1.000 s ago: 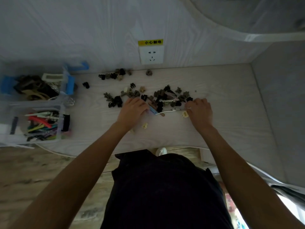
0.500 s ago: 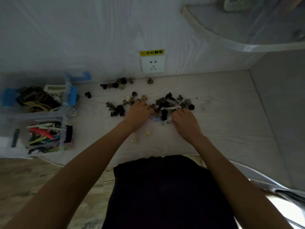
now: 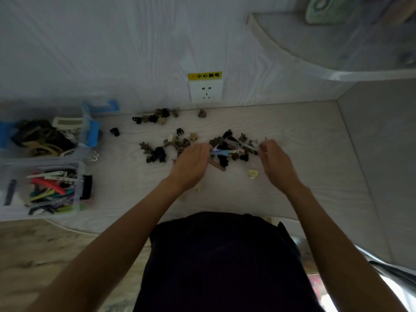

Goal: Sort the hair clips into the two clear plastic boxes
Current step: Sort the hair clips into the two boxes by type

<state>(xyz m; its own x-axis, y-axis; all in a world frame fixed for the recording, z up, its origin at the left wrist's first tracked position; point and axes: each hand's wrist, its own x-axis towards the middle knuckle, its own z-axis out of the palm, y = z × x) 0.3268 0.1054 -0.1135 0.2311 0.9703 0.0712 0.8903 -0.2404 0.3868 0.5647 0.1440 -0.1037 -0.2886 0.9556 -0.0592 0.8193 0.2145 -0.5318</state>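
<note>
A pile of small black, brown and beige claw clips (image 3: pixel 227 143) mixed with a few flat clips lies mid-table. My left hand (image 3: pixel 191 163) sits at the pile's left edge, fingers curled, pinching a light-blue flat clip (image 3: pixel 220 152). At the pile's right edge, my right hand (image 3: pixel 275 161) curls its fingertips around the end of a pale flat clip (image 3: pixel 248 146). Two clear plastic boxes stand at the left: the far box (image 3: pixel 84 131) holds dark and beige clips, the near box (image 3: pixel 77 188) holds coloured flat clips.
More claw clips lie in a row by the wall (image 3: pixel 155 117) and in a group left of my hand (image 3: pixel 154 152). A cream clip (image 3: pixel 253 173) and a brown flat clip (image 3: pixel 217 165) lie nearer me. A wall socket (image 3: pixel 206 91) sits behind.
My right hand has moved from the pile's middle out to its right edge and lifted a little. My left hand stays at the left edge, with the blue clip now showing at its fingertips.
</note>
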